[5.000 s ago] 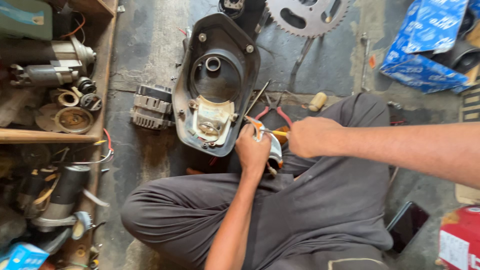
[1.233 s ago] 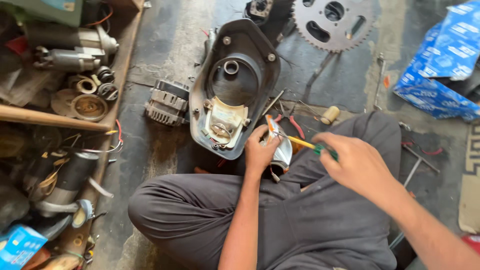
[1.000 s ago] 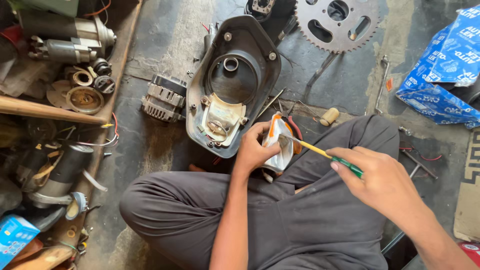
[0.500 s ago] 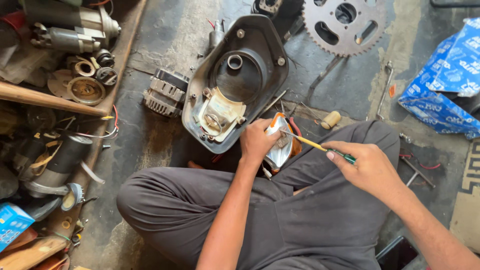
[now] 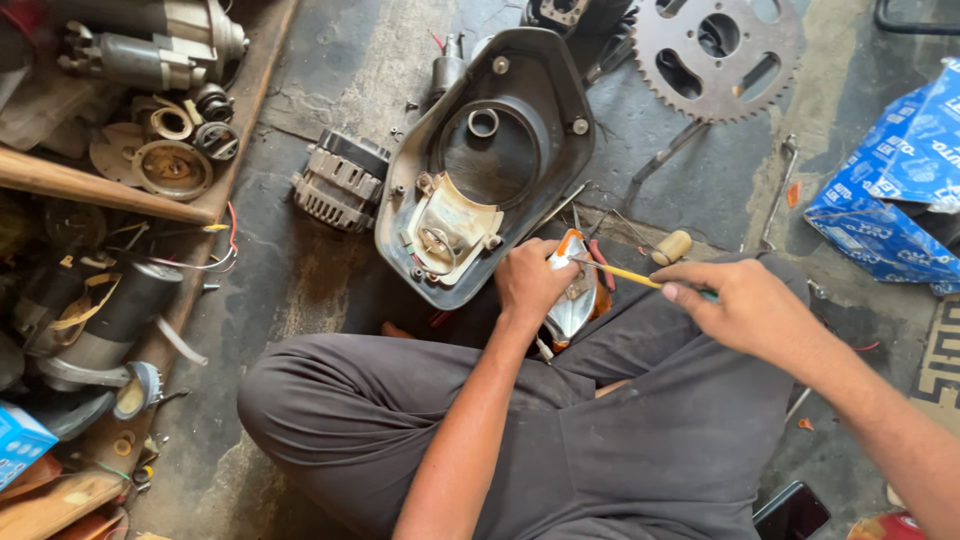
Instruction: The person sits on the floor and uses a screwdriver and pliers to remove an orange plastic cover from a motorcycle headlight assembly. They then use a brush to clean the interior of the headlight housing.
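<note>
My left hand (image 5: 532, 283) grips a small lamp unit (image 5: 575, 293) with a shiny reflector and an orange lens, held just above my lap. My right hand (image 5: 738, 310) holds a thin screwdriver (image 5: 618, 272) with a yellow shaft, its tip resting at the top of the lamp unit. Just beyond my left hand lies a black headlight housing (image 5: 520, 110) on the floor, open side up, with a pale bracket (image 5: 448, 228) inside it. I sit cross-legged in dark grey trousers (image 5: 560, 440).
An alternator (image 5: 338, 183) lies left of the housing. A large chain sprocket (image 5: 718, 50) is at the top right, a blue carton (image 5: 890, 190) at the far right. Motor parts, rings and wires crowd a wooden shelf (image 5: 90, 185) at left. A small pale cylinder (image 5: 671, 247) lies on the concrete.
My right hand has brought the screwdriver in from the right until its tip meets the lamp unit. My left hand has kept the lamp unit in nearly the same place.
</note>
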